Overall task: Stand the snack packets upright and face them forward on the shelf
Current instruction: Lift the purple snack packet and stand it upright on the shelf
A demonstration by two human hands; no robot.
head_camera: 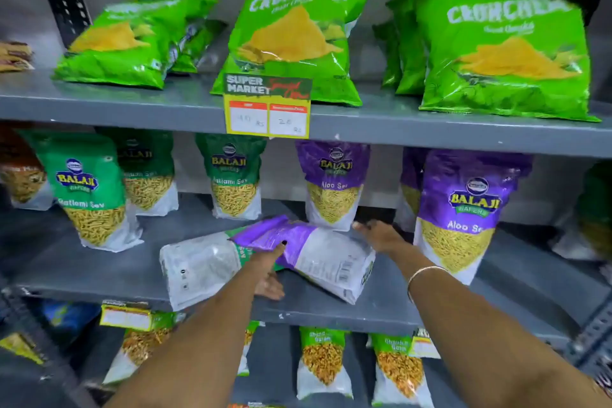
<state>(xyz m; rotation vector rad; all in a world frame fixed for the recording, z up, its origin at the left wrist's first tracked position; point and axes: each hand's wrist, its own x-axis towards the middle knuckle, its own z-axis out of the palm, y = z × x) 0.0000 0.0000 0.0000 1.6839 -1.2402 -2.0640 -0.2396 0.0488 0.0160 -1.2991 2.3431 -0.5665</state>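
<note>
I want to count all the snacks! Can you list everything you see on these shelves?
Bright green Crunchem chip bags: several, top shelf.
Yellow paper price tag: one, top shelf edge.
Dark green Ratlami Sev pouches: three upright, middle shelf left.
Purple Aloo Sev pouches: at least three upright, middle shelf right.
Fallen purple pouch: one, lying back-up over a fallen green pouch.
Green chana pouches: several, bottom shelf.
Grey metal shelf: three levels.
Left hand: fingers on fallen pouches.
Right hand: beside purple pouch, thin bangle.

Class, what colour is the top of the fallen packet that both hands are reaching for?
Purple, above a white lower part; the head view shows it.
</note>
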